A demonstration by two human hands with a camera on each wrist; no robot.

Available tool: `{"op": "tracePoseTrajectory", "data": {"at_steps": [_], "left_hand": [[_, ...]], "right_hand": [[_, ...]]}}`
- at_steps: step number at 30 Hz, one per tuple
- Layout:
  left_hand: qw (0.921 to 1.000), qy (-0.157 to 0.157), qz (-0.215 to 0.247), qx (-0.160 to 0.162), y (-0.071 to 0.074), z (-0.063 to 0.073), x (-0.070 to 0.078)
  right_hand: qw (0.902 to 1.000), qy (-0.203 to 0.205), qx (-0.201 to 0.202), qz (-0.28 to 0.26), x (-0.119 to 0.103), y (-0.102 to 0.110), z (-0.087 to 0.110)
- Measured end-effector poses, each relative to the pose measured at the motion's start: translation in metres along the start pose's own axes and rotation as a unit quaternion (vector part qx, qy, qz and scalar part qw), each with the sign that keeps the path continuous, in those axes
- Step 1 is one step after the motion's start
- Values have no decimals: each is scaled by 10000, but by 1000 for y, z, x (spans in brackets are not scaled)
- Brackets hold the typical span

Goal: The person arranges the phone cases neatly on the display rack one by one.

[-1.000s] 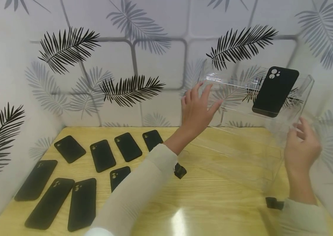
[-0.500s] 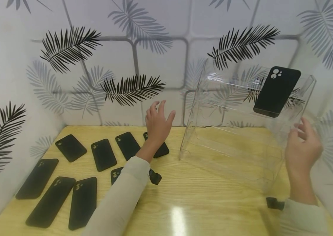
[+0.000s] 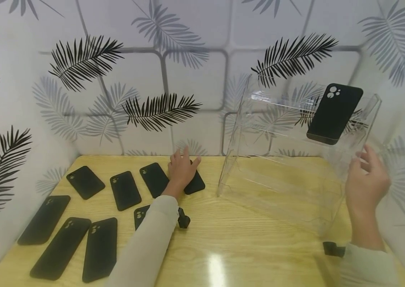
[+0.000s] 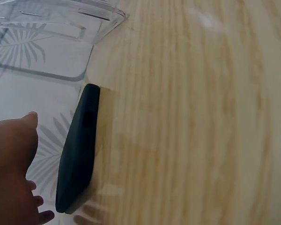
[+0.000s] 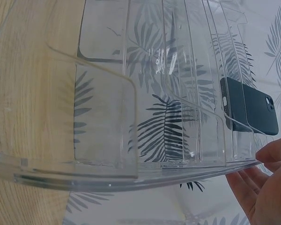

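Note:
My left hand (image 3: 182, 169) is over a black phone case (image 3: 195, 184) at the back of the table, its fingers spread and loosely bent. In the left wrist view, the thumb stands apart from that phone case (image 4: 79, 150); whether the fingertips touch it cannot be told. At the right stands a clear tiered acrylic rack (image 3: 228, 169). My right hand (image 3: 367, 179) holds the rack's right side edge between thumb and fingers, as the right wrist view shows. Another black phone case (image 3: 335, 113) leans on the rack's top tier, camera holes upward.
Several more black phone cases (image 3: 125, 190) lie spread over the left half of the wooden table (image 3: 245, 247). One phone case (image 3: 140, 214) is partly covered by my left sleeve (image 3: 145, 247). A leaf-patterned wall (image 3: 195, 79) closes off the back.
My left hand has moved away from the rack's upper left, leftward and down to the phone case at the back. The right hand stays at the rack's side.

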State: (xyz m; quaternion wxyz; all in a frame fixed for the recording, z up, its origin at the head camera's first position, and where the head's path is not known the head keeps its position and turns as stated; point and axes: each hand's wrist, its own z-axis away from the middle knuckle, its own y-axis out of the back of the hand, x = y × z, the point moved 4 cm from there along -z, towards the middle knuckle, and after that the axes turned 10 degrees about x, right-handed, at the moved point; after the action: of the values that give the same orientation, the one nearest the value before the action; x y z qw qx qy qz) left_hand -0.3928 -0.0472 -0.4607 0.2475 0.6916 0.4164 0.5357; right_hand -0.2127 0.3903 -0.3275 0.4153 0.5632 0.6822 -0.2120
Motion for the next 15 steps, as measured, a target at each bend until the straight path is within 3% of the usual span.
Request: {"op": "tracePoseTrajectory", "data": {"at_steps": [9, 15], "left_hand": [[9956, 162, -809, -448, -11, 8, 0], [9925, 51, -1121, -495, -19, 11, -1]], "right_hand": [[10000, 67, 20, 29, 1, 0, 1], [9999, 79, 67, 45, 2, -1, 1]]}}
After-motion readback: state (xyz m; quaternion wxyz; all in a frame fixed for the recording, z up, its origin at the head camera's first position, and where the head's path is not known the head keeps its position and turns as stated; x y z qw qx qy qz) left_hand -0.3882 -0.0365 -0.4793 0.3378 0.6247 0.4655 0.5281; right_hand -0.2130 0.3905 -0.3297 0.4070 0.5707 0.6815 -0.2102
